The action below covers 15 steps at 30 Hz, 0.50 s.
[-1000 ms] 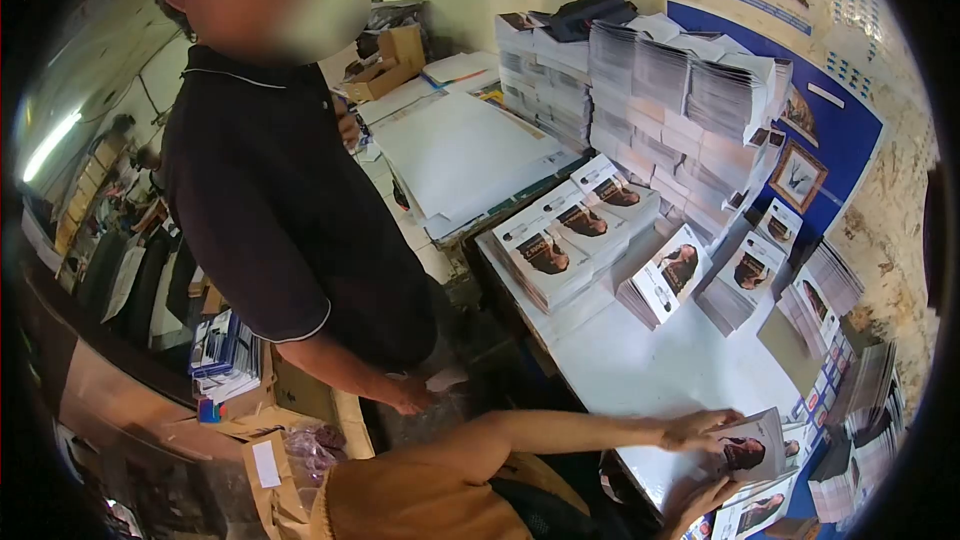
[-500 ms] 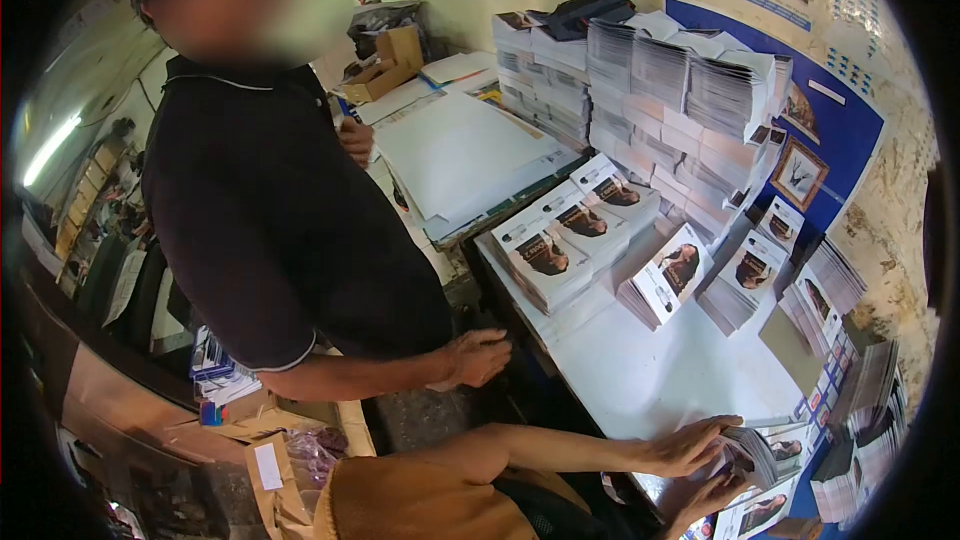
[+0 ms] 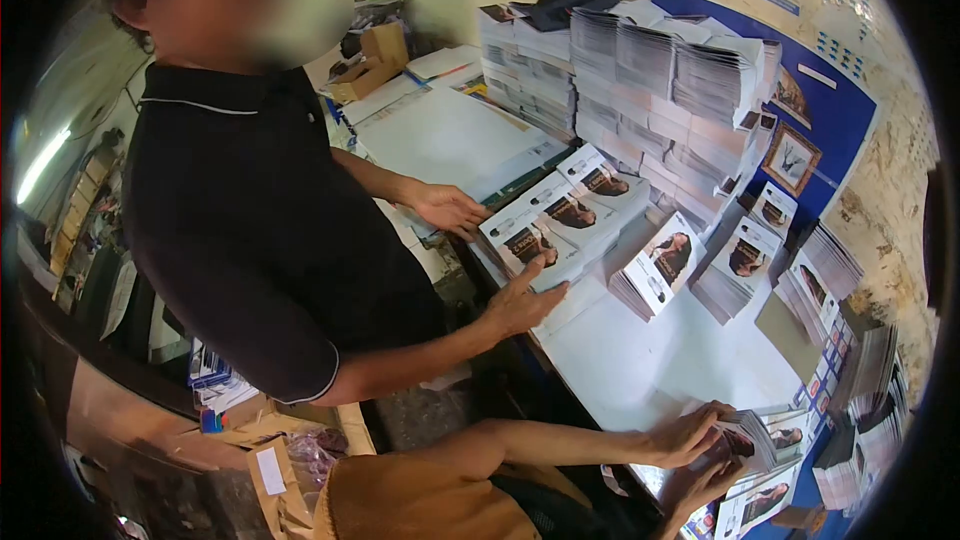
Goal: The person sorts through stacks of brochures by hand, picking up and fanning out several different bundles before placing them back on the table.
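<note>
My left hand point(image 3: 688, 437) is curled over the near upper side of a small stack of printed booklets point(image 3: 752, 443) at the lower right. Just below it, my right hand point(image 3: 704, 483) is closed around the lower side of the same stack, its fingertips on the top cover. Covers there show a dark-haired figure. More booklets point(image 3: 790, 430) lie beside the stack on its far side, and another pile point(image 3: 765, 502) is below it, near my right hand. The undersides of both hands are hidden.
Across the white table point(image 3: 640, 370), a person point(image 3: 240, 210) in a dark shirt touches a block of booklets point(image 3: 565, 220). Single piles point(image 3: 655, 265) stand mid-table. Tall stacks point(image 3: 670, 90) line the wall. An open carton point(image 3: 290, 480) is at lower left.
The other person's two hands have reached forward to the booklet block. My hands remain on the small stack, with the fingers slightly shifted. The view has moved a little.
</note>
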{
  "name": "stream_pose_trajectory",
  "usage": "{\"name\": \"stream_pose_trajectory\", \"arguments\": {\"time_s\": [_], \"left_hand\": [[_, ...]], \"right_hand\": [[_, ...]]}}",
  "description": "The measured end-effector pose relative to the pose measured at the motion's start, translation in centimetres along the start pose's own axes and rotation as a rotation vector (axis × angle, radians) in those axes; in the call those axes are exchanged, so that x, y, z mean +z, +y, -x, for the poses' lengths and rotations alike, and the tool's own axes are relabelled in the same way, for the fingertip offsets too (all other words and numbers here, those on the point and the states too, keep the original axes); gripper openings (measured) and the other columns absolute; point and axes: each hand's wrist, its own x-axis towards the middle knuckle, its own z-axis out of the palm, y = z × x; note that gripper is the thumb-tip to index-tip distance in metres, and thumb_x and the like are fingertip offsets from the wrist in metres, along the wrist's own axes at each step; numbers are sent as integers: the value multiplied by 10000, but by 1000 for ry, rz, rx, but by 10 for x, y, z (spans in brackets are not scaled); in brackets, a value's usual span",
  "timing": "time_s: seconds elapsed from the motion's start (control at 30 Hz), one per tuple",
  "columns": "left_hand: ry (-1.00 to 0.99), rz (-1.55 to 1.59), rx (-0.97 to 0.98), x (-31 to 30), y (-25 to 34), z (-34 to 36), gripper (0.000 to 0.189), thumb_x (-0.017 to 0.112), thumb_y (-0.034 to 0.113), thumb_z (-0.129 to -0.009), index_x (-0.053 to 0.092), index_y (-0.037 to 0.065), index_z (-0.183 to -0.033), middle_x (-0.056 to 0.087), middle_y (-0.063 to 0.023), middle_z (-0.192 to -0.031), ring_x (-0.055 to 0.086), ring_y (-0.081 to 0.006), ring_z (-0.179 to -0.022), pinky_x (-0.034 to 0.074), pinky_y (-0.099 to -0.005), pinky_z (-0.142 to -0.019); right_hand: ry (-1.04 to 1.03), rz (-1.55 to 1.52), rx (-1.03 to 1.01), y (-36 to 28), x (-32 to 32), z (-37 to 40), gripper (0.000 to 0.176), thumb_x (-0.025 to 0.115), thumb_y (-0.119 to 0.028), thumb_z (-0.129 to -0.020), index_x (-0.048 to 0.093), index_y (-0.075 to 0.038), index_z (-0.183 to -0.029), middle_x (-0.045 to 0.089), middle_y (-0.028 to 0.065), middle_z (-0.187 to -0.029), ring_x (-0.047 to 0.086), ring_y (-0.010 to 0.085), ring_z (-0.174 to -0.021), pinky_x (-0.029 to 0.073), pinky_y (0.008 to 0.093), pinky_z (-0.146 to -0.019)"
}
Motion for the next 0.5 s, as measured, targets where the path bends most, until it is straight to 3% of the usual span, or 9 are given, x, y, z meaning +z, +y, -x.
{"name": "stream_pose_trajectory", "arguments": {"time_s": [0.07, 0.1, 0.13, 0.23, 0.27, 0.33, 0.43, 0.5], "left_hand": [[-79, 5, -131, -6, 0, 2, 349, 498, 57, -901, 380, -24, -1220, 454, -222, -1144, 503, -348, -961, 436, -409, -786], [-99, -10, -187, -10, 5, 2, 297, 506, 63, -890, 416, -19, -1160, 475, -211, -1063, 501, -329, -897, 429, -399, -743], [-76, 48, -144, -10, 4, 1, 274, 486, 84, -905, 417, -30, -1145, 472, -211, -1050, 498, -337, -903, 421, -411, -770], [24, 170, -40, -7, 0, 2, 257, 446, 113, -935, 415, -63, -1119, 453, -237, -1040, 468, -372, -937, 385, -440, -845], [61, 19, 184, -3, -14, 6, 252, 447, 100, -935, 399, -62, -1123, 440, -255, -1054, 454, -397, -931, 379, -448, -844], [48, 123, 219, -3, -14, 1, 255, 453, 66, -922, 373, -61, -1129, 433, -257, -1060, 451, -403, -927, 377, -456, -839], [1, 257, 59, -14, 12, -8, 269, 454, 38, -910, 344, -66, -1133, 422, -259, -1047, 445, -404, -906, 376, -463, -829], [19, 246, 147, -17, 19, -11, 274, 445, 23, -911, 349, -62, -1152, 431, -235, -1042, 446, -373, -893, 379, -450, -814]], "right_hand": [[-47, 13, -126, 80, -28, -8, 481, 477, -167, -982, 319, 56, -1378, 491, 225, -1304, 548, 284, -1095, 409, 400, -986], [-12, 167, -147, 104, -37, -7, 539, 495, -146, -975, 269, 61, -1418, 462, 240, -1339, 533, 287, -1131, 405, 394, -993], [40, 230, -68, 70, -28, 2, 410, 502, -100, -955, 394, 103, -1295, 511, 261, -1244, 525, 290, -1126, 395, 381, -993], [-57, 46, -158, 48, -20, -2, 281, 484, -40, -947, 436, 77, -1198, 540, 200, -1139, 532, 267, -1062, 417, 357, -946], [-71, 126, -185, 50, -22, -3, 243, 484, -25, -942, 447, 66, -1164, 546, 181, -1124, 533, 248, -1021, 418, 324, -917], [-147, 139, -73, 38, -26, -2, 364, 472, -14, -951, 382, 53, -1298, 535, 169, -1173, 526, 217, -1057, 409, 314, -937], [-98, 138, -240, 12, -21, -5, 371, 463, 5, -940, 388, 23, -1302, 520, 162, -1188, 517, 206, -1057, 407, 321, -922], [-100, 80, -203, 3, -21, -4, 384, 460, 8, -938, 381, 21, -1314, 513, 161, -1202, 512, 206, -1073, 405, 324, -928]]}}
